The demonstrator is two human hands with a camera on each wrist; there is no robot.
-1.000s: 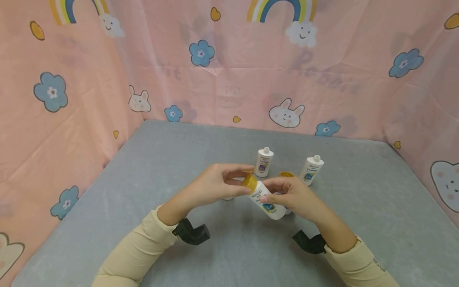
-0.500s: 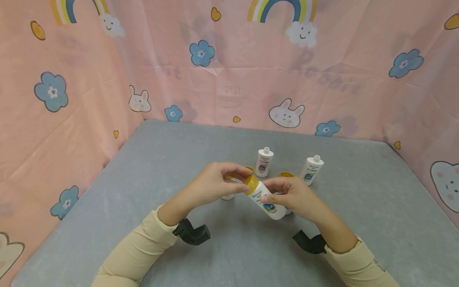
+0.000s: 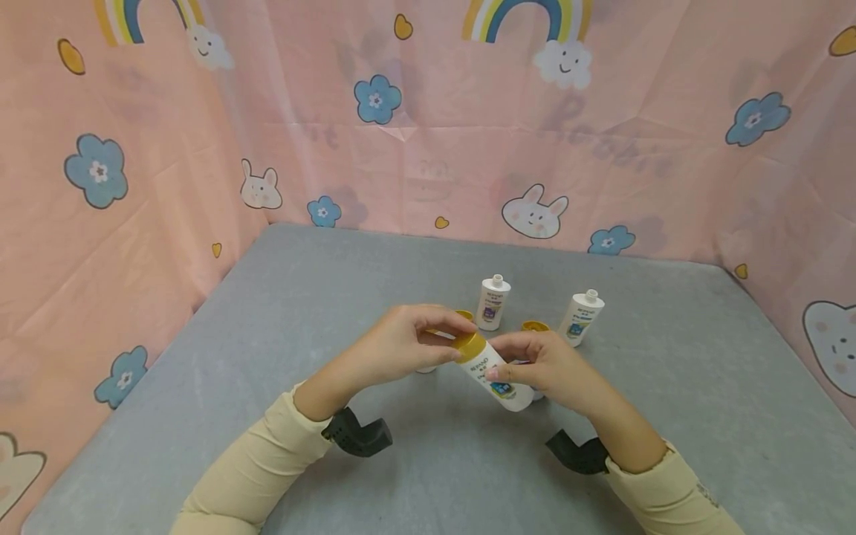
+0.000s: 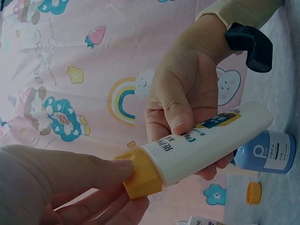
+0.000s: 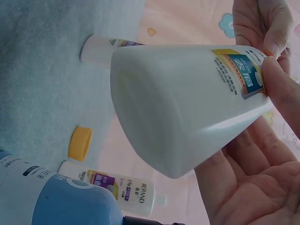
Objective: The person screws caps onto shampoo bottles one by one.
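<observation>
The left hand (image 3: 406, 343) is shifting its close pinch around the yellow cap (image 3: 471, 348), seemingly twisting it, while the right hand (image 3: 550, 365) is gripping the tilted REPAND bottle (image 3: 503, 390) before the uncapped purple-labelled bottle (image 3: 492, 301).

Left hand (image 3: 404, 345), right hand (image 3: 545, 364) close together, both pinching; forearms (image 3: 622, 427) angled inward.

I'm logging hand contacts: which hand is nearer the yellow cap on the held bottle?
Left. The left hand pinches the yellow cap; the right hand holds the white bottle lower down, not touching the cap.
</observation>
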